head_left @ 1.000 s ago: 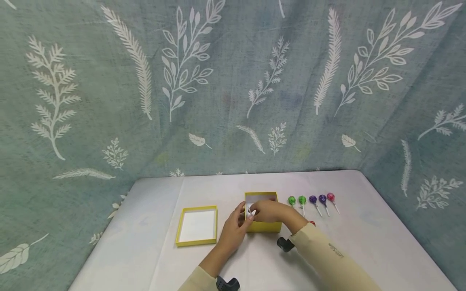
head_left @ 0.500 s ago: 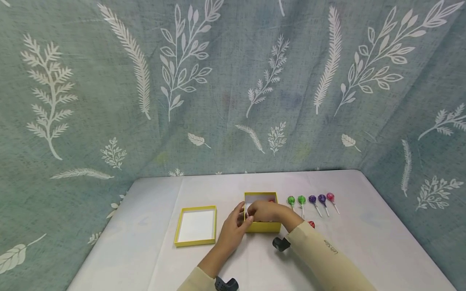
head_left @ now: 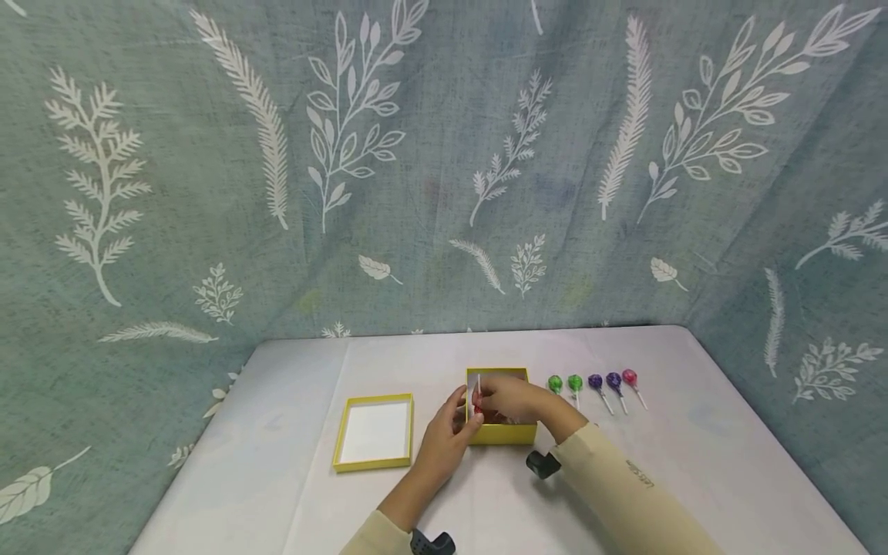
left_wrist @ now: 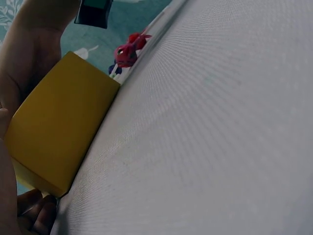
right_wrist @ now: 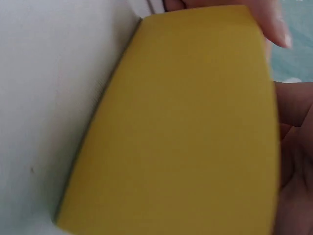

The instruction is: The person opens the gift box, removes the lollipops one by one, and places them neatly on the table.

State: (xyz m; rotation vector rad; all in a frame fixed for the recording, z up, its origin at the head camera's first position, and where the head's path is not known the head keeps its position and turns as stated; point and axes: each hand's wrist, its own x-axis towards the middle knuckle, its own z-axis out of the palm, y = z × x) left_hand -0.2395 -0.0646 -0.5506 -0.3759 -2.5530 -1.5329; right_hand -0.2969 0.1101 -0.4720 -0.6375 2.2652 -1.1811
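Note:
An open yellow box (head_left: pixel 502 434) with a pale inside stands on the white table. My left hand (head_left: pixel 444 441) holds its left side, thumb at the front left corner; in the left wrist view its curled fingertips (left_wrist: pixel 39 210) sit at the box's lower edge. My right hand (head_left: pixel 509 397) reaches over the box and pinches a red lollipop (head_left: pixel 476 401) near the left inner wall, white stick pointing up. Red also shows low inside the box, mostly hidden by the right hand. In the right wrist view the box's yellow wall (right_wrist: pixel 186 122) fills the middle.
Left of the box lies its yellow-rimmed lid (head_left: pixel 373 432), white inside up. A row of lollipops lies to the right: green (head_left: pixel 575 382), purple (head_left: pixel 613 381) and pink (head_left: pixel 630 377) ones. A red lollipop (left_wrist: pixel 137 40) shows in the left wrist view. Patterned cloth (head_left: pixel 430 193) hangs behind.
The right hand dipped lower into the box, then came up slightly; the red lollipop's stick now stands upright at its fingers. The right sleeve now covers a red lollipop on the table. The left hand stays put.

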